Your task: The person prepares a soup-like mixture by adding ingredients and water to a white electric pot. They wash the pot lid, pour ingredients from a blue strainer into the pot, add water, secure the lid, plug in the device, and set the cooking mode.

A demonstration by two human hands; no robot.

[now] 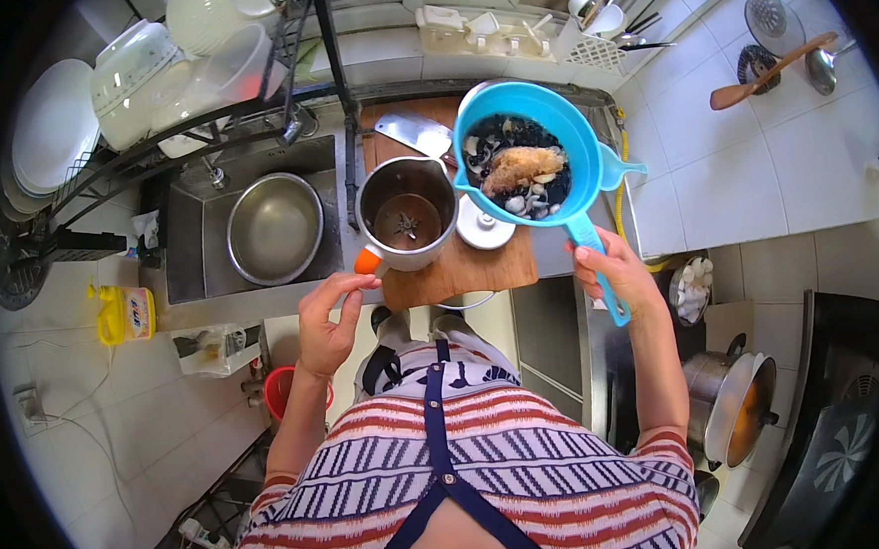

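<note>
My right hand grips the handle of a blue plastic strainer-like scoop, raised above the cutting board. Inside it lie dark bean-like pieces, pale slices and a ragged light-brown lump. The scoop's pouring lip is beside the rim of a metal soymilk-maker jug. A blade and a little brownish liquid or film show at the jug's bottom. My left hand has its fingertips at the end of the jug's orange handle, thumb apart; whether they touch is unclear.
The jug stands on a wooden cutting board, with a cleaver and white lid. A metal basin sits in the sink at left. Overhead is a dish rack; a lidded pot stands right.
</note>
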